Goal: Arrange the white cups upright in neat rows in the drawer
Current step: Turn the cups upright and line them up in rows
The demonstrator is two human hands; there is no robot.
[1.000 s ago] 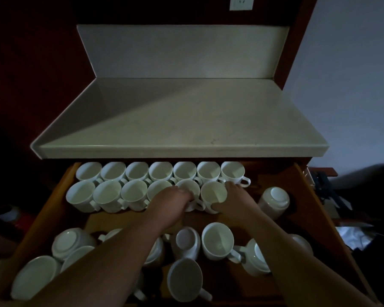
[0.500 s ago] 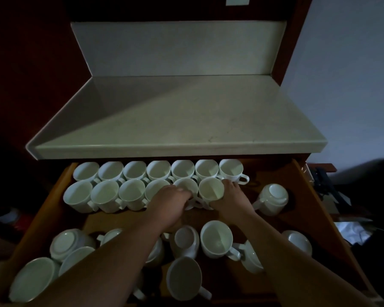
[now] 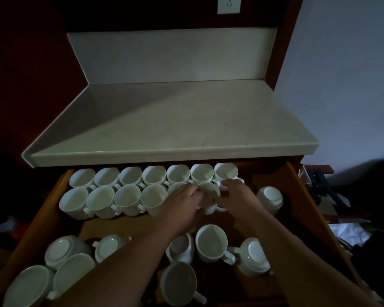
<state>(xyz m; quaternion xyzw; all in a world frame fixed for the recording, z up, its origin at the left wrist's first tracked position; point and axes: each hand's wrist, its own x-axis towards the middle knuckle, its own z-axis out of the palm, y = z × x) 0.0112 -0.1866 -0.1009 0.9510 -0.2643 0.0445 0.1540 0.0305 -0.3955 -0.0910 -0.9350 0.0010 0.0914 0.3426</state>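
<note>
Head view: a white cup (image 3: pixel 209 192) is gripped from both sides, upright, at the right end of the second row (image 3: pixel 129 199) in the drawer (image 3: pixel 51 193). The left hand (image 3: pixel 183 203) is curled against its left rim, and the right hand (image 3: pixel 238 196) is curled round its right side. A back row (image 3: pixel 154 177) of seven upright cups is seen just behind, under the countertop (image 3: pixel 175 120) edge. Loose cups (image 3: pixel 64 249), several overturned, are scattered nearer the front
</note>
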